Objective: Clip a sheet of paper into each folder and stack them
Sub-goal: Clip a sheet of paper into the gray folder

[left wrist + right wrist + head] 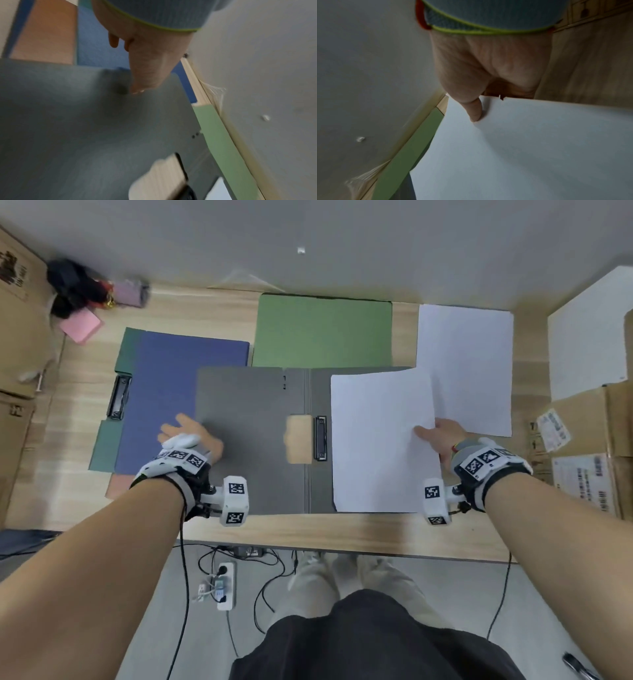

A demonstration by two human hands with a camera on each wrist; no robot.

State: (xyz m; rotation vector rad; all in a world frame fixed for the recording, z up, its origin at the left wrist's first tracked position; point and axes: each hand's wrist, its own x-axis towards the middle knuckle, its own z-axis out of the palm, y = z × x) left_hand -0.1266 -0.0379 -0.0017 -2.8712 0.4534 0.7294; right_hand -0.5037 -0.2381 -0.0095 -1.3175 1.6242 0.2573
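An open grey folder (253,440) lies flat at the table's front, its black clip (321,438) beside the spine. My right hand (440,436) pinches a white sheet (383,440) at its right edge, thumb (475,111) on top, over the folder's right half. My left hand (190,434) rests flat at the folder's left edge, thumb (147,75) pressing the grey cover (85,121). A blue folder (181,392) lies on a dark green one (106,446) at the left. A light green folder (323,332) sits at the back.
A stack of white paper (469,361) lies at the back right. Cardboard boxes (589,446) stand at the right, more at the left edge (17,344). A pink pad (80,326) and dark clutter (75,285) sit in the back left corner. A grey wall runs behind the table.
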